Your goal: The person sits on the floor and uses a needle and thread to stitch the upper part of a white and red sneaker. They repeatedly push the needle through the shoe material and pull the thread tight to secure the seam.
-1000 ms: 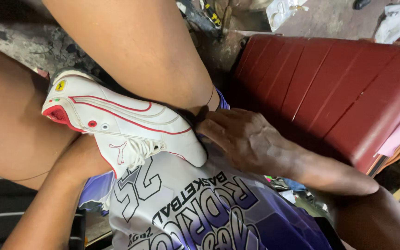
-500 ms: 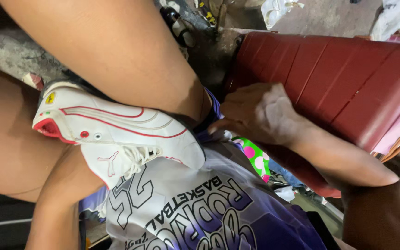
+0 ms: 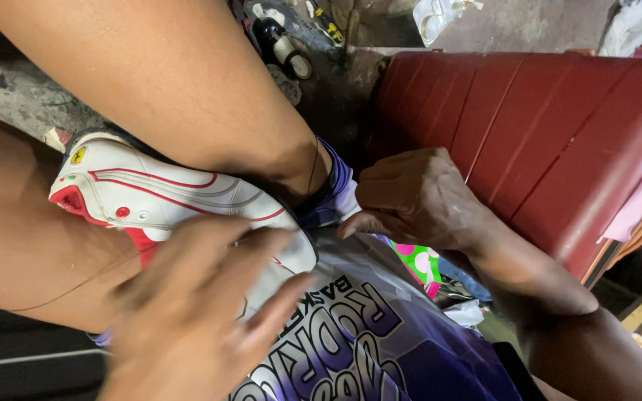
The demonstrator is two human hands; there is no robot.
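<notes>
Filling the right half of the frame, a red ribbed cushion [image 3: 551, 141] is seen, with a strip of pink cloth [image 3: 637, 212] hanging at its lower right edge. A grey, littered floor [image 3: 16, 96] is seen at the upper left, and a black and white bottle-like object [image 3: 282, 48] lies at the top centre. A bare leg [image 3: 172, 82] crosses the upper left of the frame and hides the upper rim of the white and red sneaker [image 3: 157, 204], which sits left of centre, resting on a purple and white printed jersey [image 3: 365, 341] at the lower centre. A scrap of green and pink patterned cloth [image 3: 417, 263] shows beside the jersey. The left hand [image 3: 195, 312], blurred, is laid over the lower front part of the sneaker with fingers spread; whether it is gripping cannot be told. The right hand [image 3: 417, 197] is held at the centre, knuckles up and fingers curled inward, pinching the jersey's edge just beside the sneaker, its forearm running off to the lower right.
</notes>
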